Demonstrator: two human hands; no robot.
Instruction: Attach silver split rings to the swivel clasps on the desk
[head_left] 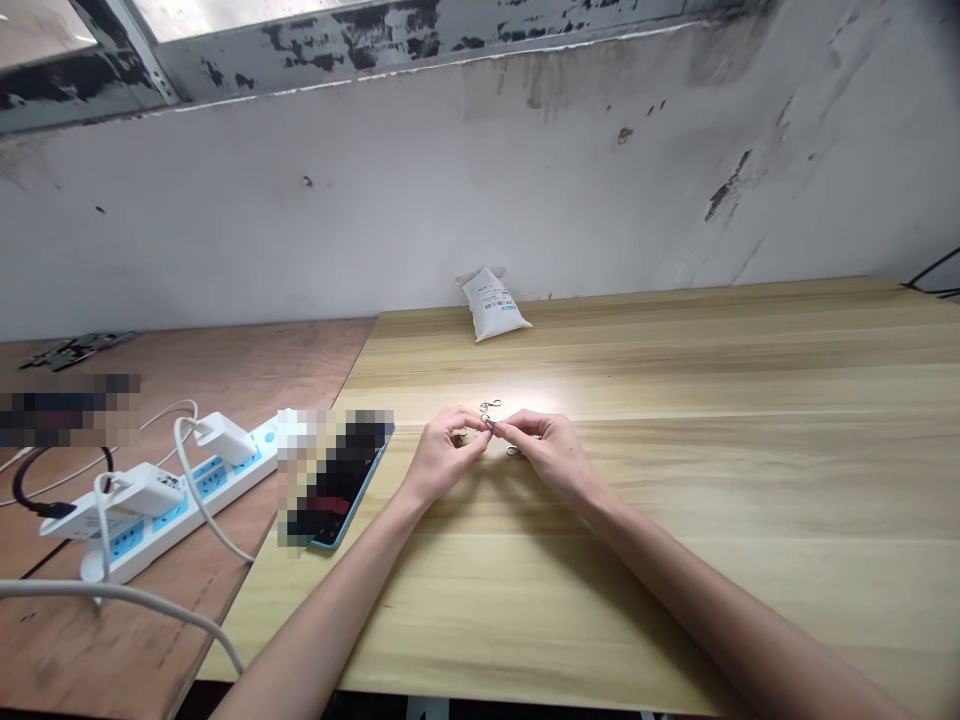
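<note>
1. The left hand (439, 455) and the right hand (547, 445) meet fingertip to fingertip above the middle of the light wooden table (675, 450).
2. Both hands pinch one small metal clasp (489, 424) between thumb and forefinger. The remaining fingers are curled in. The clasp is held just above the table surface, between the two hands.
3. A second metal clasp (490, 405) lies on the table just beyond the fingertips, on the far side.
4. Another small metal piece (514, 452) shows at the near edge of the right hand. Its shape cannot be made out.
5. A white pouch (495, 303) stands at the far edge of the table, against the wall.
6. A phone (341, 480) in a blue case lies left of the left hand, at the table's left edge.
7. A white power strip (172, 495) with plugged-in chargers lies on the brown bench (247, 370) further left.
</note>
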